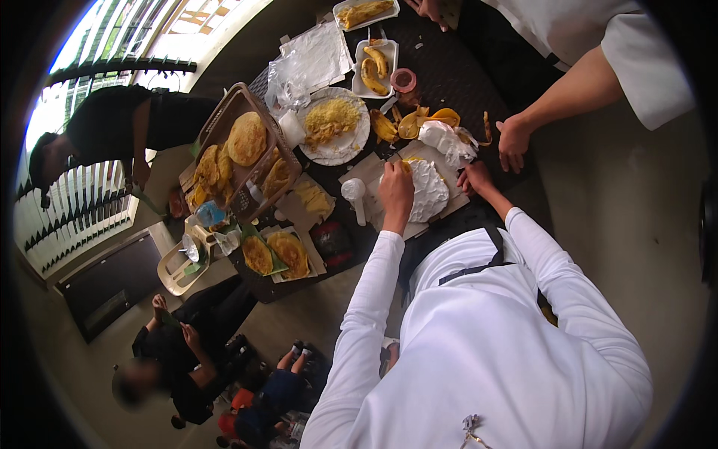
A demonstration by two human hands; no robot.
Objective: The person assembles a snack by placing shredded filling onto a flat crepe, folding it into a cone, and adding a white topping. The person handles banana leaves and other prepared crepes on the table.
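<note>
Dark table (449,67): left hand (396,187) grip closed on white dough round (430,191); right hand (475,178) grip closed, touching edge.

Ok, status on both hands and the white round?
Left hand on white round. Right hand at its edge. Crumpled wrap and peels just beyond.

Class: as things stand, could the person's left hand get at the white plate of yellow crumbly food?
Probably yes. The left hand rests on the white round food, and the white plate lies just beyond on the table, with nothing tall between them.

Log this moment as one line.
left hand: on white disc | right hand: at disc edge | cutting board beneath
</note>
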